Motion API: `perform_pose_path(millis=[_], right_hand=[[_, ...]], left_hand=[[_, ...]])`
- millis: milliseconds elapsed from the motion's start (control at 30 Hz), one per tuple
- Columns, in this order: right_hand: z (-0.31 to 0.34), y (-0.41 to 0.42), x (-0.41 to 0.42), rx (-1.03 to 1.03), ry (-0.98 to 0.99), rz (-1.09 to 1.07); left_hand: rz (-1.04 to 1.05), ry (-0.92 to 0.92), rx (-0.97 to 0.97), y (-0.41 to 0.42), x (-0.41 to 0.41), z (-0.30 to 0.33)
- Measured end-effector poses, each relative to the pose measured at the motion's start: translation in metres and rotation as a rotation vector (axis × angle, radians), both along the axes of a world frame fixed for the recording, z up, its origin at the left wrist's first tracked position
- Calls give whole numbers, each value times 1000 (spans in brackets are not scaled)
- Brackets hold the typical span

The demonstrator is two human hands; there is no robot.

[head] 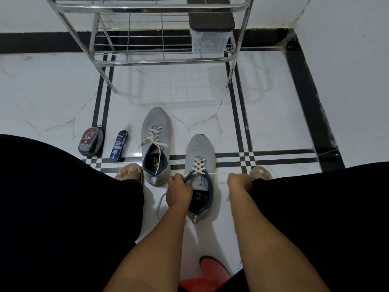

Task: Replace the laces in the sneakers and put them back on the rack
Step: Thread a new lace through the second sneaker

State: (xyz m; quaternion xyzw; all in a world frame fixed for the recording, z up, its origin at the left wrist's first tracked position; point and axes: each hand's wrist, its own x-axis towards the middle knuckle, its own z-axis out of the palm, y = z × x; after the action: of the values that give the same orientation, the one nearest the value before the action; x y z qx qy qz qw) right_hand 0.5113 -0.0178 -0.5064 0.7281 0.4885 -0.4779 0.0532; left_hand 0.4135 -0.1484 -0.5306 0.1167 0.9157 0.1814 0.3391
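Seated person looks down at white floor (273, 114) with black stripe lines. Landmark: right sneaker (200, 175), grey knit, toe pointing away toward rack (147, 57), standing on floor between person's feet.

Left hand (179, 192) sits at left side of right sneaker, touching its collar, fingers curled, pinching dark tongue or lace end at the top eyelets; exactly which one, cannot tell. A white lace (199, 166) is criss-crossed through right sneaker's eyelets; a loose lace tail (160, 204) loops on floor left of right sneaker, below left hand.

Right hand (240, 182) is just right of right sneaker, fingers curled into a fist, a thin white lace strand running toward it from the sneaker; grip on it looks likely but is blurred, cannot tell for sure.

Left sneaker (155, 144) stands left of and slightly beyond right sneaker, apart from it, laced in white with ends hanging loose into its opening.

Spray bottle (119, 145) lies further left of right sneaker, past left sneaker; dark polish case (91, 142) left of that.

Rack, chrome wire, stands well beyond right sneaker against wall; clear box (207, 42) with dark lid on its lower shelf, at right.

Sandalled feet flank right sneaker: left foot (129, 171), right foot (261, 172). Red object (212, 270) lies nearer than right sneaker, at bottom edge.
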Motion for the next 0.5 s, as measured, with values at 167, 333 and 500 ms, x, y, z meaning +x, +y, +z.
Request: perform_pose_path(millis=[167,333,500], right_hand=[[0,-8,-2,13,-171,191],[-10,-13,-22,74,23,523],[-19,-10,-17,76,-86,415]], left_hand=[[8,-49,102,-1,0,-4],[115,-61,201,3,-8,-8],[262,-111,173,2,-17,-20]])
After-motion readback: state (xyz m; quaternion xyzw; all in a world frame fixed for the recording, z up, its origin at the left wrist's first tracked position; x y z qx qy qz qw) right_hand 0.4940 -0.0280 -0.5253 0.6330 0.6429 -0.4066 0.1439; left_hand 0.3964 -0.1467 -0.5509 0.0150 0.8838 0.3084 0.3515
